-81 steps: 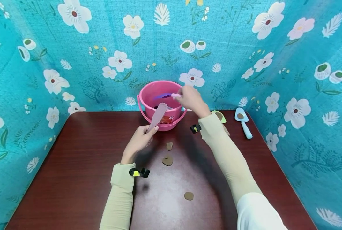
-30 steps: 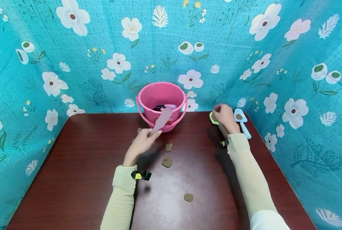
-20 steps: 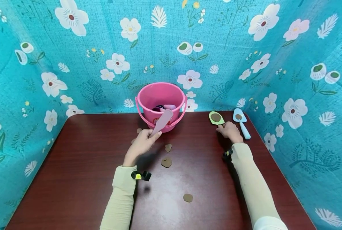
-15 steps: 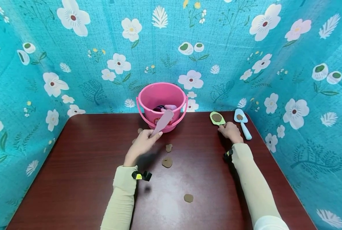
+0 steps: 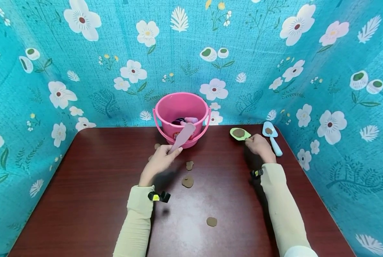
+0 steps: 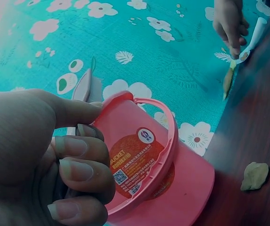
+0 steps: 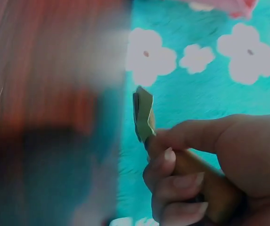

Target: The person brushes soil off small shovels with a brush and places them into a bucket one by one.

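L hand (image 5: 160,161) grips mauve spatula (image 5: 182,137) in front of pink bucket (image 5: 178,103), which stands at table (image 5: 82,185) back edge; R hand (image 5: 259,146) grips green scoop (image 5: 245,136) nr same edge, just L of blue scoop (image 5: 273,141) at back R cnr

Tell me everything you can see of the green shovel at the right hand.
The green shovel has a light green, plastic-looking blade and a brown handle, gripped by the right hand close to the blade. A flat brown patch shows on the blade, which points left and slightly away. Whether it touches the table is unclear.
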